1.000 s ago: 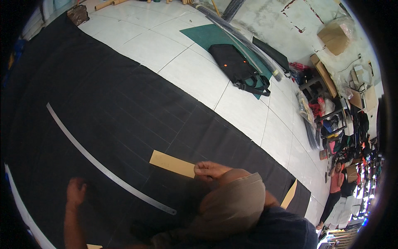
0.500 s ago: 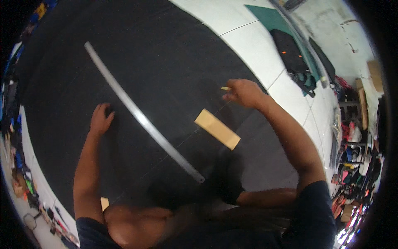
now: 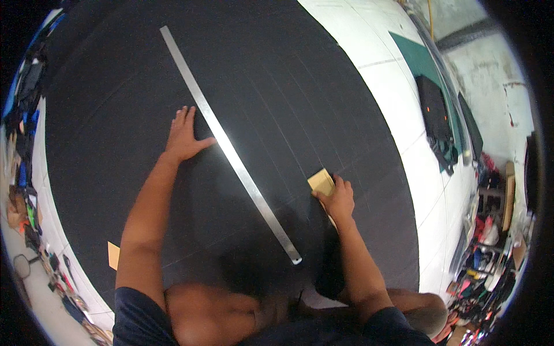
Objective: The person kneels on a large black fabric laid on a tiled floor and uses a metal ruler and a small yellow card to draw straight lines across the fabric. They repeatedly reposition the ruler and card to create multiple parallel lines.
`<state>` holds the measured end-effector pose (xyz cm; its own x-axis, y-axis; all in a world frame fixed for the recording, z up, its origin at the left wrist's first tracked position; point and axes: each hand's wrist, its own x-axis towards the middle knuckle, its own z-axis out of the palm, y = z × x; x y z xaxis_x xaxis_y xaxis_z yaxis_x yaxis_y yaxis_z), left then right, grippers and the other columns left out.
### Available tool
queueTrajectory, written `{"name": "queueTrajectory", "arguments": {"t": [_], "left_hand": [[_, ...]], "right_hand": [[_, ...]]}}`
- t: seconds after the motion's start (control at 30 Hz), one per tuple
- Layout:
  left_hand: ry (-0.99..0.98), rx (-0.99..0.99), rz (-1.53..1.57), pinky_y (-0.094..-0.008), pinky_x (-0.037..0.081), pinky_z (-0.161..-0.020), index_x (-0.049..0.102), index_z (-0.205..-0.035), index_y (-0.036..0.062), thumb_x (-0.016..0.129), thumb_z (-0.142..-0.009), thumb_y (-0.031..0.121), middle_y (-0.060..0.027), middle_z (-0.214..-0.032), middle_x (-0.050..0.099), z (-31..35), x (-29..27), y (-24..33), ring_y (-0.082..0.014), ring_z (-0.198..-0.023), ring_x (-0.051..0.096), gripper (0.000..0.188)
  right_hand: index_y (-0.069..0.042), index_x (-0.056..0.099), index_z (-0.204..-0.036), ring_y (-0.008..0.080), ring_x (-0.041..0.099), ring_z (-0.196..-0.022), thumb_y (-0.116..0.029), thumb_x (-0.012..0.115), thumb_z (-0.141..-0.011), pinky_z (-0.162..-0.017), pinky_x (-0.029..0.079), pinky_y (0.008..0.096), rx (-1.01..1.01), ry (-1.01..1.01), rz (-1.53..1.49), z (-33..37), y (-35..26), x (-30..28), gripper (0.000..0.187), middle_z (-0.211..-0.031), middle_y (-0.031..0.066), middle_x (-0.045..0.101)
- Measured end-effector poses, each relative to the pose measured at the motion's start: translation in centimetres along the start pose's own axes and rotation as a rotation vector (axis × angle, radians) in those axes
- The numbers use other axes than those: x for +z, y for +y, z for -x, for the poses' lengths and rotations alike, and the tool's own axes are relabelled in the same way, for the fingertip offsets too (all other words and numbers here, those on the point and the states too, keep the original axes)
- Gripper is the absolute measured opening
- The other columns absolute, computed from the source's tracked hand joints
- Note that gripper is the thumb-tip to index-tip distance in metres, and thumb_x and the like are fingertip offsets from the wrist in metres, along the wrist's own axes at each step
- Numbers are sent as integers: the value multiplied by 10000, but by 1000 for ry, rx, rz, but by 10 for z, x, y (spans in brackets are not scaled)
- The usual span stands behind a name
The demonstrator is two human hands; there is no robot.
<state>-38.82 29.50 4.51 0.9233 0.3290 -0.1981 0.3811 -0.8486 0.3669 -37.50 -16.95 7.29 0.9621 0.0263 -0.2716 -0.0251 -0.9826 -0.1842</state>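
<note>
A long metal ruler (image 3: 231,153) lies slantwise across the black cloth (image 3: 133,202). My left hand (image 3: 186,137) rests on the cloth to the left of the ruler, fingers spread and thumb at its edge. To the right, my right hand (image 3: 339,200) is closed on a tan rectangular card (image 3: 320,181), with the thumb on the near side and the fingers at the far side. Much of the card is hidden beneath that hand. Whether the thin yellow piece is still in those fingers, I cannot make out.
Faint pale lines run along the cloth right of the ruler. Another tan card (image 3: 113,255) lies beside my left forearm. White floor tiles (image 3: 378,81) border the cloth; beyond them are a black bag (image 3: 433,109), a green sheet (image 3: 407,52) and cluttered shelves (image 3: 490,230).
My right hand has come down toward me onto the tan card. My left hand has moved right and forward to the ruler's edge, and the whole view has shifted.
</note>
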Motion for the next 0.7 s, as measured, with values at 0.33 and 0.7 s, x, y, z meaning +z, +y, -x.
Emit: {"name": "queueTrajectory", "arguments": {"t": [0.33, 0.7], "left_hand": [[-130, -1, -94, -560, 132, -1288, 178, -1641, -6, 908, -540, 686, -219, -1722, 147, -27, -2, 12, -381, -1603, 109, 1491], [-170, -25, -151, -684, 196, -1233, 231, -1644, 64, 943, -500, 662, -148, -1723, 204, -35, -18, 41, -443, -1572, 184, 1474]], "right_hand": [[-34, 657, -1134, 421, 695, -935, -297, 683, -984, -818, 539, 486, -254, 0, -229, -58, -67, -33, 304, -1010, 208, 717], [-31, 697, -1142, 233, 723, -945, -247, 768, -905, -849, 554, 376, -291, -238, -526, -189, -292, 27, 329, -1011, 126, 745]]}}
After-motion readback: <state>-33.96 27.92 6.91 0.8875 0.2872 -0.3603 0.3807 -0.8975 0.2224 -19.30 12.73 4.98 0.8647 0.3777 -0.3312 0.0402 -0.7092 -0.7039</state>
